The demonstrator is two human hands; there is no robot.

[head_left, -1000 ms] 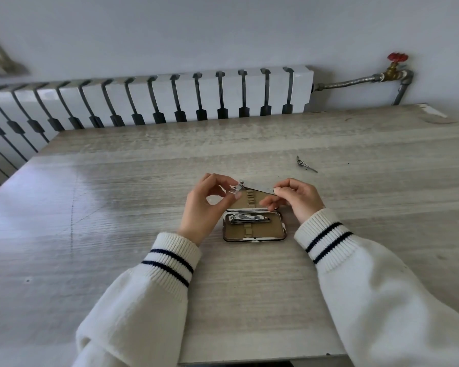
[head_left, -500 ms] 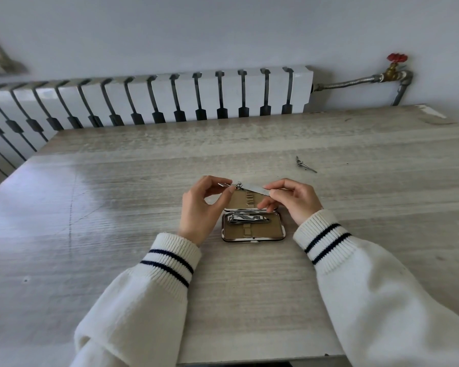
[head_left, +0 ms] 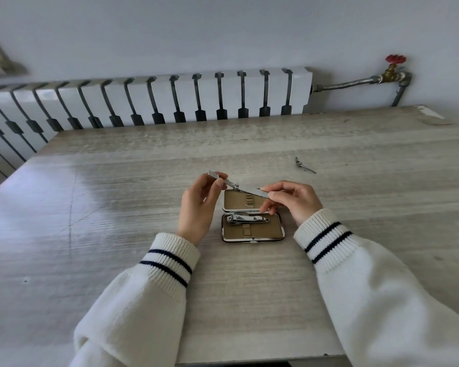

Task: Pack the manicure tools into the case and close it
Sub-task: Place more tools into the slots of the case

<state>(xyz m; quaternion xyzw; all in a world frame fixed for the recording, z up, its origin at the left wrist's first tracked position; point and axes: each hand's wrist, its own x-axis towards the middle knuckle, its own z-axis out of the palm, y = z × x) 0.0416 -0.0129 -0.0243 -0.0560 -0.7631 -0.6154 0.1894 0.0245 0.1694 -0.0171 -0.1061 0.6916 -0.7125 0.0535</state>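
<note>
Two hands are raised just above the open case [head_left: 268, 230], and a long nail clipper [head_left: 251, 191] is stretched between them. Its one end is pinched by the left hand [head_left: 196, 207], the other end by the right hand [head_left: 297, 200]. The case is laid flat on the table [head_left: 117, 207], and a second clipper [head_left: 247, 220] is seen in its near half. A small metal tool [head_left: 304, 165] is seen well apart, further right.

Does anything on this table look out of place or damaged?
Yes. A small metal tool lies alone on the table, well right of the open case, where one clipper already sits. The left hand and right hand pinch another long tool above the case. The table's far right corner looks chipped.
</note>
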